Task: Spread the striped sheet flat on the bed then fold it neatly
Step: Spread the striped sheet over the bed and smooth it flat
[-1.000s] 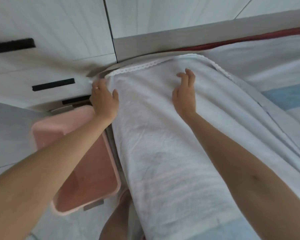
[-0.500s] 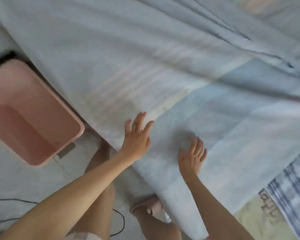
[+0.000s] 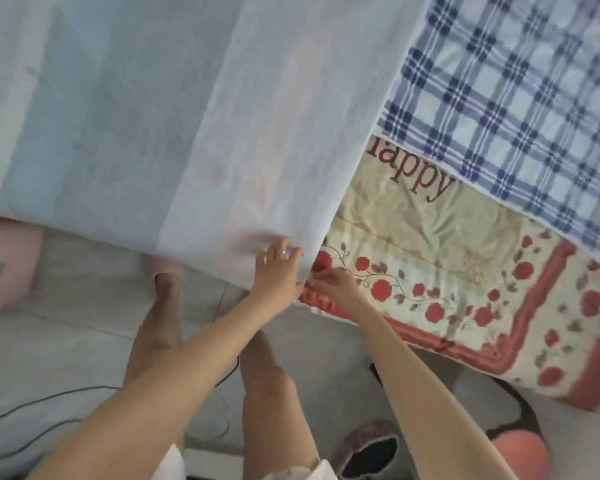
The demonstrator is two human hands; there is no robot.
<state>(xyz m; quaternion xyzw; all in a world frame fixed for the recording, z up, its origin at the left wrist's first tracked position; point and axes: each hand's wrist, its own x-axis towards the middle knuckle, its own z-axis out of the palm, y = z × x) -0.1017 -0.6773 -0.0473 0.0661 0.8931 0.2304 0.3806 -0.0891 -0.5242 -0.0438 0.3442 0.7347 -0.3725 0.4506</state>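
**Both hands meet at the near corner of a thin striped sheet**

The striped sheet (image 3: 174, 126) is pale, almost white, with faint bands of blue and pink. It lies spread wide across the upper left of the view. Its near edge hangs over the side towards the floor (image 3: 84, 306), and its right edge runs diagonally down to a corner in front of the person.

The left hand (image 3: 278, 270), wearing a ring, grips the sheet just above that corner, fingers curled over the edge. The right hand (image 3: 335, 284) touches it from the right and pinches the very tip of the corner.

The cloth looks light, soft and limp, thin enough for colour to show through. It will likely sag and crease if lifted from one point, so taking hold at corners and along the hem seems best.

Right of the sheet lies a floral quilt (image 3: 447, 271) with red roses and the word "happy", and partly over it a blue checked cloth (image 3: 516, 109). Below are the person's bare legs, a dark cable (image 3: 49, 403) on the floor and, blurred at far left, a pink bin (image 3: 4, 268).
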